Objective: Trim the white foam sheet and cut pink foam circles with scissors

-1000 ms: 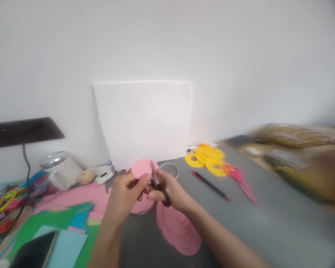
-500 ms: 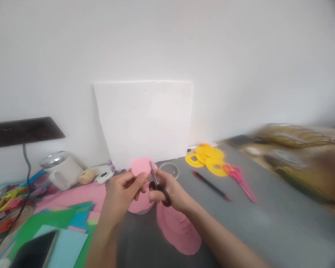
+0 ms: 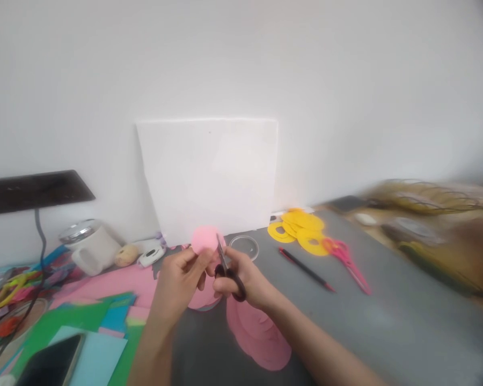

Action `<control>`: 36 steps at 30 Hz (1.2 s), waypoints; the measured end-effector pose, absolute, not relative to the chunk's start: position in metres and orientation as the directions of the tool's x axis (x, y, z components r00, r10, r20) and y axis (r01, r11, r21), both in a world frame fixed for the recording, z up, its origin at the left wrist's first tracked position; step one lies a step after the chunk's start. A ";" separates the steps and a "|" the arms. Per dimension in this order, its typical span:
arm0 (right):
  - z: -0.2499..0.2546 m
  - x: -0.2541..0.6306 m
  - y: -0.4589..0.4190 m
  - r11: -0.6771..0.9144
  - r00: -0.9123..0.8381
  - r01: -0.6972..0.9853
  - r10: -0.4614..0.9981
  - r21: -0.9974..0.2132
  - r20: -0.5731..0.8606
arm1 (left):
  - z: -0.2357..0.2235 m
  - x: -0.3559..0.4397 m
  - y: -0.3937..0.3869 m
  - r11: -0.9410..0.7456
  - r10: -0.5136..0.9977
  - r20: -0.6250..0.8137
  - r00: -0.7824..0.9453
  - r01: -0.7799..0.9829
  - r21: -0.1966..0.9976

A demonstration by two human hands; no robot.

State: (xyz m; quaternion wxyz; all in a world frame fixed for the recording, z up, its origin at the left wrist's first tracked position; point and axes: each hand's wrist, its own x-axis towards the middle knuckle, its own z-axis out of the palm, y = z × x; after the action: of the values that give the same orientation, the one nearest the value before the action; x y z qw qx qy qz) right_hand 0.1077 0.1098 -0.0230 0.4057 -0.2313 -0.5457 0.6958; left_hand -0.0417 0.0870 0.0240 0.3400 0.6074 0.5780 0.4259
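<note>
Between thumb and fingers, my left hand pinches a round piece of pink paper, held up off the table. A pair of scissors with dark handles is in my right hand, its blades lying at the right edge of the pink disc. Below my hands, more pink paper circles lie partly hidden. Just right of them a fanned stack of pink paper circles rests on the dark grey table.
Beyond my right hand lie a clear round lid, yellow paper rings, a black pencil and pink scissors. Coloured paper sheets, a phone and a white mug are at left. A white board leans against the wall.
The pink disc has turned slightly in my left hand, and the scissor blades look closer together along its edge. Both hands stay in nearly the same place.
</note>
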 end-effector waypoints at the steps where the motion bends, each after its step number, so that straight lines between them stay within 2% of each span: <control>1: -0.023 0.108 0.110 -0.086 -0.569 -0.313 0.815 -0.946 0.114 | 0.024 -0.041 0.087 -0.106 0.990 0.134 -0.038 0.419 0.902; 5: -0.022 0.107 0.110 -0.116 -0.573 -0.336 0.812 -0.935 0.105 | 0.024 -0.040 0.087 -0.104 0.990 0.134 -0.039 0.437 0.893; 11: -0.021 0.107 0.112 -0.087 -0.567 -0.394 0.807 -0.915 0.168 | 0.024 -0.042 0.087 -0.085 0.994 0.106 -0.019 0.455 0.886; 22: -0.019 0.108 0.110 -0.119 -0.566 -0.336 0.818 -0.934 0.099 | 0.027 -0.042 0.085 -0.088 0.994 0.108 -0.027 0.409 0.908; 36: -0.025 0.108 0.112 -0.061 -0.567 -0.311 0.813 -0.948 0.134 | 0.028 -0.047 0.083 -0.093 0.989 0.132 -0.070 0.405 0.910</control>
State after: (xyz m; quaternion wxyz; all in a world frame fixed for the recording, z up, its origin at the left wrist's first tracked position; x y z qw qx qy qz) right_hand 0.1082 0.1117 -0.0245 0.4061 -0.2273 -0.5520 0.6918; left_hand -0.0466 0.0830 0.0280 0.3330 0.5951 0.5854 0.4384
